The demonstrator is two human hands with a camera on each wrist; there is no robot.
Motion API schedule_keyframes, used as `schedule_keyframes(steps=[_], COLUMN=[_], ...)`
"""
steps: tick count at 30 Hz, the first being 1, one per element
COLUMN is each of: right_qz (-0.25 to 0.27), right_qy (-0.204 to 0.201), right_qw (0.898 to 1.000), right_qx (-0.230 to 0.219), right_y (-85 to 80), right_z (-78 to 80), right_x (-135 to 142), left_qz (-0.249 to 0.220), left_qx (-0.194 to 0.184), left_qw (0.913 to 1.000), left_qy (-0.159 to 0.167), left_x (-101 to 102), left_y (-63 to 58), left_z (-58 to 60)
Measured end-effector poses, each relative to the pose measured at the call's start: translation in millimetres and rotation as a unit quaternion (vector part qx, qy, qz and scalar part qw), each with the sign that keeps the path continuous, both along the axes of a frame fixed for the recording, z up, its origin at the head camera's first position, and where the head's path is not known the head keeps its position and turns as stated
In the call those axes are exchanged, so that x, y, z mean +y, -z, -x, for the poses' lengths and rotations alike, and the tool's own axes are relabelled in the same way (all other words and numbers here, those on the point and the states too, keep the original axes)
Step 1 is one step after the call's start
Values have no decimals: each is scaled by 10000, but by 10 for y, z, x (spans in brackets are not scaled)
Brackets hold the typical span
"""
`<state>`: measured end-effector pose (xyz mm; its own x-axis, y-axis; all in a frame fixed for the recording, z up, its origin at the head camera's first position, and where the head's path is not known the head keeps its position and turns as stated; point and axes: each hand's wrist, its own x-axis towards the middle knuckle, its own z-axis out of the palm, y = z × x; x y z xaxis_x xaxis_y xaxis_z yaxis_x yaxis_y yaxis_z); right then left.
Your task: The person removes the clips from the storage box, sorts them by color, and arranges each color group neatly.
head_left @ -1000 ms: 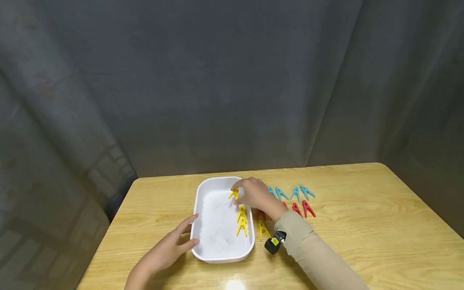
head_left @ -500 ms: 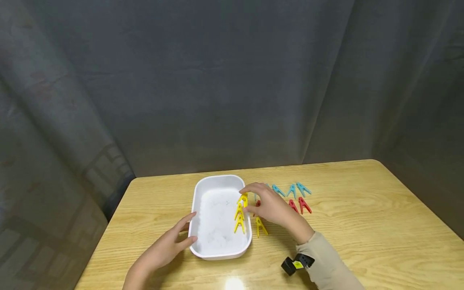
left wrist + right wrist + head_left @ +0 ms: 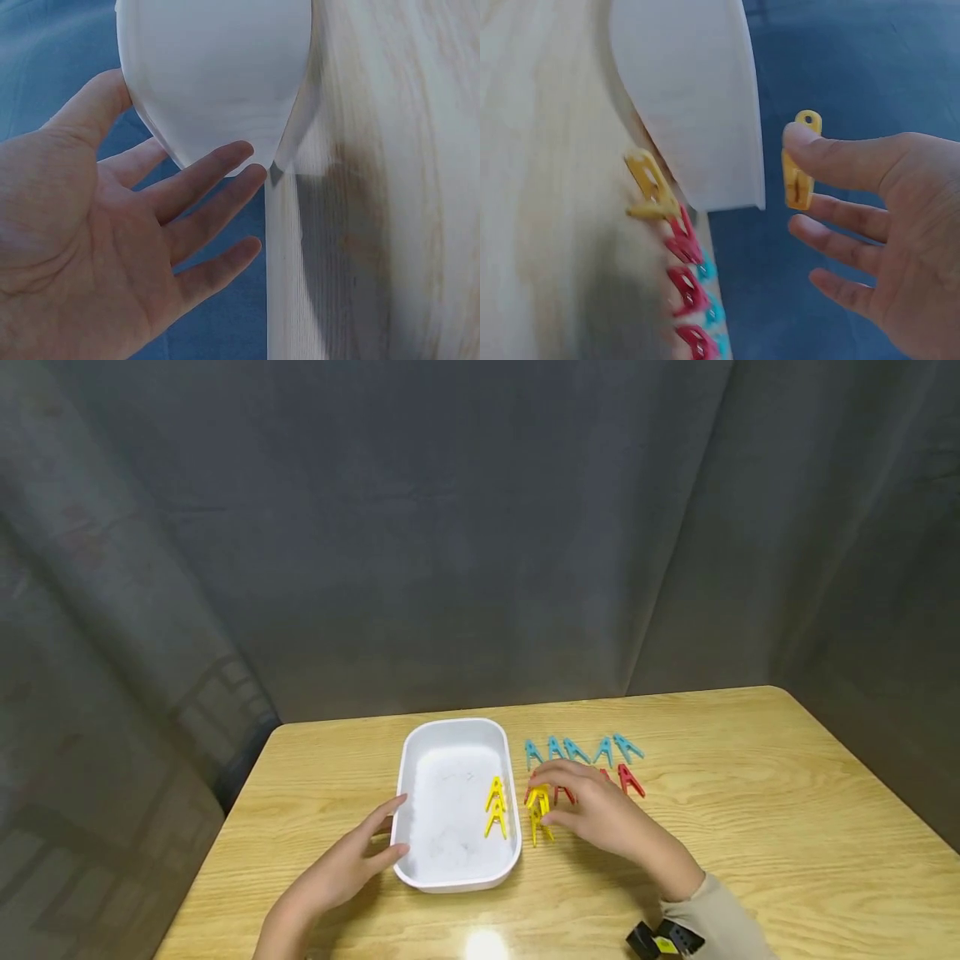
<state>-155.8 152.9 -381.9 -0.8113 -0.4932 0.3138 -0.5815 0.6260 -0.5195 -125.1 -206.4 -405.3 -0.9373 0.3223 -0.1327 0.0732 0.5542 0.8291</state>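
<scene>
My right hand pinches a yellow clothespin between thumb and fingers, just right of the white tray. Below it, a second yellow clothespin lies on the table, partly covered in the head view. Two more yellow clothespins lie in the tray, one behind the other along its right wall. At the tray's left side is my left hand, its fingers extended and spread. In the left wrist view, the thumb touches the tray's rim and the fingertips lie against its outer wall.
Several blue clothespins form a row at the back of the wooden table. In front of them lie several red clothespins, some hidden behind my right hand. Dark grey cloth hangs behind the table.
My right hand has lifted the yellow clothespin from the tray's far right part and carried it over the right rim. My left hand stays at the tray's left side.
</scene>
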Motion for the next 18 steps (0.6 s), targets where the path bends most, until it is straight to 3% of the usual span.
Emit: schedule_keyframes(steps=[7, 12, 18], right_qz=[-398, -550, -606], right_qy=[234, 90, -52], right_qw=[9989, 9983, 9980], right_qx=[88, 156, -155], right_y=[-74, -54, 45], right_z=[-6, 30, 90], right_x=[184, 258, 338], left_qz=[-7, 46, 15], left_qx=[-48, -17, 18], left_qw=[10000, 10000, 10000], left_qy=[-13, -18, 55], left_x=[21, 29, 32], left_y=[-13, -23, -10], left_z=[-9, -9, 1])
